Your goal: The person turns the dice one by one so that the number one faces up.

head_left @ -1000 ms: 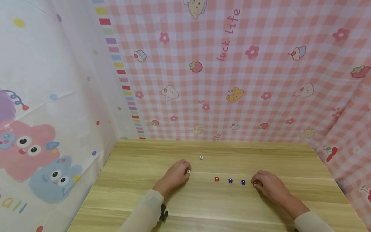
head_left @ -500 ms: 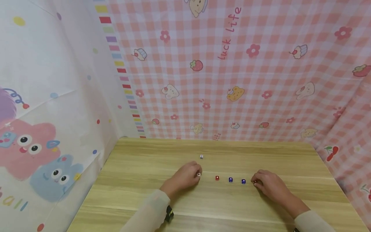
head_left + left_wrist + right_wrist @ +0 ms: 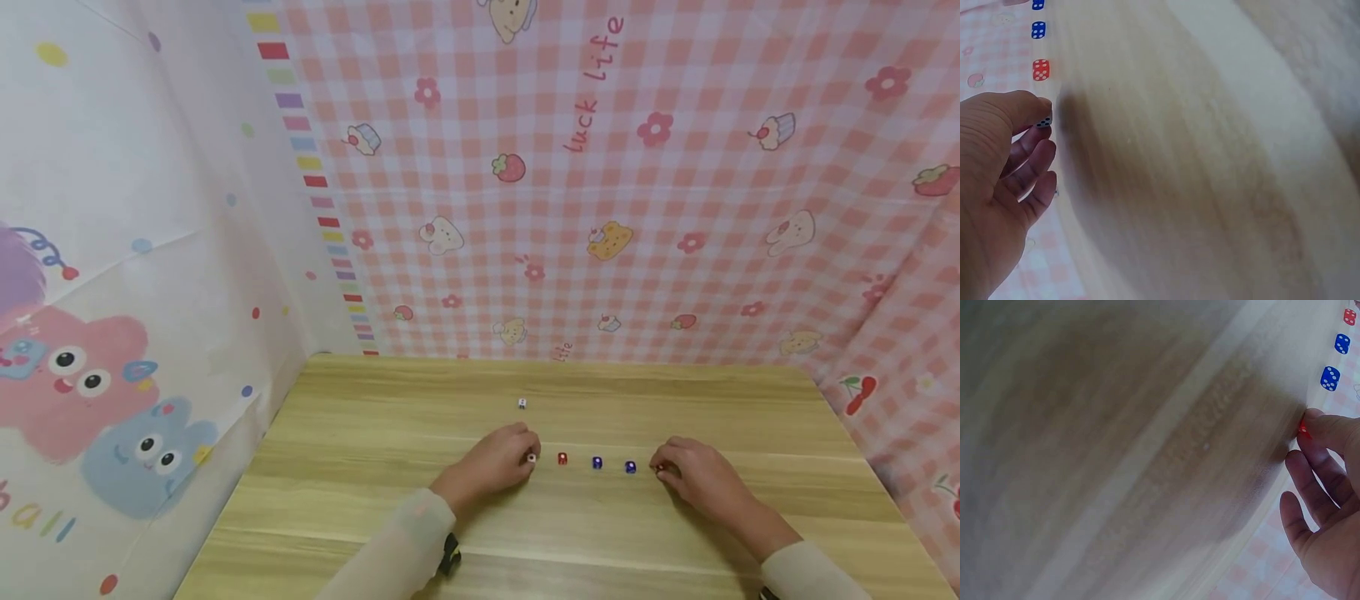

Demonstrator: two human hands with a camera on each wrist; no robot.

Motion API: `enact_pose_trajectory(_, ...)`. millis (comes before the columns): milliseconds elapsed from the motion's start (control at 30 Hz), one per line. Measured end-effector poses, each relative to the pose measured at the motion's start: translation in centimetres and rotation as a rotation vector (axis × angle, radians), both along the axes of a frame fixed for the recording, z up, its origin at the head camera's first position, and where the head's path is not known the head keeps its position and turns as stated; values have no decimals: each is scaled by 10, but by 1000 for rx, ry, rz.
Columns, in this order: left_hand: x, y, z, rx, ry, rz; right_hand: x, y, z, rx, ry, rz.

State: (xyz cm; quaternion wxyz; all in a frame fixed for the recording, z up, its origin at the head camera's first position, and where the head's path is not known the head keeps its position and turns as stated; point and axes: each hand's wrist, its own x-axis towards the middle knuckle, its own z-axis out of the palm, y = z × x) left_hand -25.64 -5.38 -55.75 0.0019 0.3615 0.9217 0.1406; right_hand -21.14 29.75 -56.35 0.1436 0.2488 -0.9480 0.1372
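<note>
My left hand (image 3: pixel 495 458) pinches a white die (image 3: pixel 532 458) between thumb and fingers, just left of a red die (image 3: pixel 562 459). Two blue dice, one (image 3: pixel 597 462) beside the other (image 3: pixel 631 467), continue that row to the right. At the row's right end my right hand (image 3: pixel 701 475) pinches a second red die (image 3: pixel 1303 429), mostly covered by the thumb and fingertips. In the left wrist view, black pips show on the white die (image 3: pixel 1044 121). Another white die (image 3: pixel 522 404) sits by itself farther back, beyond the left hand.
All this is on a wood-grain table (image 3: pixel 600 542). A pink checked cloth (image 3: pixel 555 208) hangs behind its back edge, and a white cloth with cartoon prints (image 3: pixel 150 333) hangs at the left. A dark band (image 3: pixel 450 556) is at the left wrist.
My left hand has moved right and slightly nearer with the white die, up to the left of the red die. The right hand has stayed in place, still pinching its red die.
</note>
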Motion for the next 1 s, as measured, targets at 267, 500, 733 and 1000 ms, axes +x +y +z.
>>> enact_pose_trajectory(267,-1,1,-3,-5,24,-1,-1,0,0,-6,3,3)
enact_pose_trajectory(500,-1,2,-3,-7,17,13,0,-1,1,-12,4,7)
enact_pose_trajectory(733,-1,2,-2,-12,12,8,1,0,3,5,-24,-9)
enact_pose_trajectory(1000,-1,2,-3,-1,12,-1,1,0,3,0,-16,-8)
